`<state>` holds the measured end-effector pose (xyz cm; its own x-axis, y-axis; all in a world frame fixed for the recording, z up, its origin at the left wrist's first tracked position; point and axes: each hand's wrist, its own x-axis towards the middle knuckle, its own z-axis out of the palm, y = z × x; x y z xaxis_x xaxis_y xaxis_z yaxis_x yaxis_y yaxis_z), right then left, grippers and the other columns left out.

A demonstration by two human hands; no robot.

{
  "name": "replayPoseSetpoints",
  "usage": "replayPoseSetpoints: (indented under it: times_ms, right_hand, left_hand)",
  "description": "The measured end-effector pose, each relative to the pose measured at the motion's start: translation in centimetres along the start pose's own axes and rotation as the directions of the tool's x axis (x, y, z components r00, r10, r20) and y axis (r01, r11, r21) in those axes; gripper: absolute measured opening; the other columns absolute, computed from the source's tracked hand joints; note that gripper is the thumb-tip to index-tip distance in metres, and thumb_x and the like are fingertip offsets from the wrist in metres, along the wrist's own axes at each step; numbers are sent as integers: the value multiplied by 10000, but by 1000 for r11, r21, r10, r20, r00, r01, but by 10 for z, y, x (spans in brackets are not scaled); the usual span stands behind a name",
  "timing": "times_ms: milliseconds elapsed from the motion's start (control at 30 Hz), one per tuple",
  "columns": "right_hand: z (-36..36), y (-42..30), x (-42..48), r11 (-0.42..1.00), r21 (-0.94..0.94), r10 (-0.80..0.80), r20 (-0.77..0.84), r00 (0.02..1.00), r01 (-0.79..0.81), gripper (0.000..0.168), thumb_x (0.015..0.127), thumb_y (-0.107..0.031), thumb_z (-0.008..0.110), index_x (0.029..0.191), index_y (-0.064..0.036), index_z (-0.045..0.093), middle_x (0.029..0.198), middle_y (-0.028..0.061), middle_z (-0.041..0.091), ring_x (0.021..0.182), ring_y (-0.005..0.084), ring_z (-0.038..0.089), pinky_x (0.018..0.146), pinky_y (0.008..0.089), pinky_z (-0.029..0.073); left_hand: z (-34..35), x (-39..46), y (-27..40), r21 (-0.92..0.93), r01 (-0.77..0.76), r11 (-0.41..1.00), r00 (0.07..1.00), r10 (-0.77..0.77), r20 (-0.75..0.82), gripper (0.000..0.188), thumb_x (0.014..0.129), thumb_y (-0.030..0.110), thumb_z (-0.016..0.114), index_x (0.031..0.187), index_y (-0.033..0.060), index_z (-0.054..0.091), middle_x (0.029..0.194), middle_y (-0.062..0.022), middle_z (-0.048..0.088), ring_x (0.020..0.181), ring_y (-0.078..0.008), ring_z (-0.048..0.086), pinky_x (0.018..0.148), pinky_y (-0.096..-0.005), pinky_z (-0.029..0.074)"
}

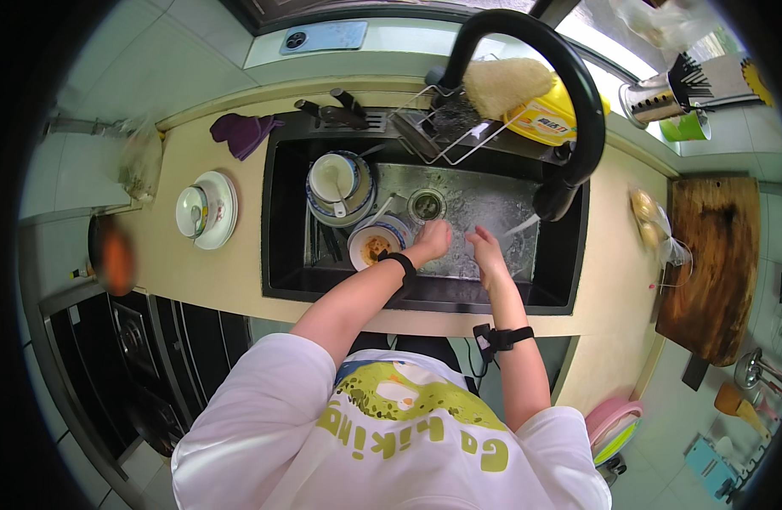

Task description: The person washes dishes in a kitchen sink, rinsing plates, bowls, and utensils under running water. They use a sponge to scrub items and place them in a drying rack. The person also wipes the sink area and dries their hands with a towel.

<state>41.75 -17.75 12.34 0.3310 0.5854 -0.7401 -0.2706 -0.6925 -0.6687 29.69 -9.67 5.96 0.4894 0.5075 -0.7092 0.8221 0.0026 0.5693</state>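
Note:
Both hands are over the basin of a black-rimmed kitchen sink (423, 303). My left hand (434, 239) is curled near the drain strainer (427, 205), and nothing shows in it. To its right, my right hand (485, 252) has its fingers partly spread and holds nothing. Water (522, 225) runs from the black gooseneck faucet (592, 127) just beyond my right hand. Beside my left wrist sits a bowl with brown food remains (374, 247). Behind it, stacked bowls (330, 175) hold a white spoon (340, 207). Dark chopsticks (330, 242) lie at the basin's left.
Left of the sink, a bowl with a spoon (192, 213) rests on white plates (225, 220). Behind the basin are a knife holder (346, 120), a wire rack (455, 156), a loofah sponge (506, 86) and a yellow detergent bottle (547, 115). A wooden cutting board (710, 268) stands right.

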Motion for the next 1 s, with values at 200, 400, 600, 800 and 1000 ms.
replayPoseSetpoints:
  times_ms: [200,400,600,800,1000]
  right_hand:
    - [45,-39,22,927,-24,-375,-108,921,374,692,826,-85,618,1430,-1,292,1416,214,395,1293,258,400,1031,318,338]
    - [82,-98,89,623,-284,-781,-163,603,729,637,831,-46,589,1412,-19,331,1268,145,529,1165,248,511,992,319,382]
    - [40,-92,160,501,-696,-753,-58,655,514,545,833,-90,610,1338,-13,421,1286,152,540,1160,271,525,986,359,406]
    - [15,-76,164,418,-778,-724,27,690,469,480,823,-123,650,1265,-10,499,1249,162,557,1138,273,537,958,379,434]
    - [66,-113,154,-298,-785,-953,278,-121,543,341,812,-209,697,1092,-24,634,1051,163,644,977,286,604,853,404,486]
  left_hand:
    - [-18,-38,-22,260,-329,908,943,330,39,609,703,123,645,1300,119,522,1290,-153,527,1272,-334,410,1067,-457,295]
    - [-52,-87,-56,391,-280,877,956,294,24,483,778,192,586,1258,139,565,1253,-99,561,1272,-303,411,1079,-563,222]
    - [-75,-128,-114,311,-336,889,896,404,-186,403,792,192,561,1191,169,612,1277,-66,539,1293,-304,386,1085,-592,205]
    - [-84,-155,-146,177,-312,934,884,353,-307,379,770,185,596,1146,145,620,1221,-78,550,1282,-317,393,1075,-600,223]
    - [-95,-168,-139,43,-345,938,768,308,-561,132,718,119,618,746,83,495,887,-88,566,891,-291,581,803,-469,409]
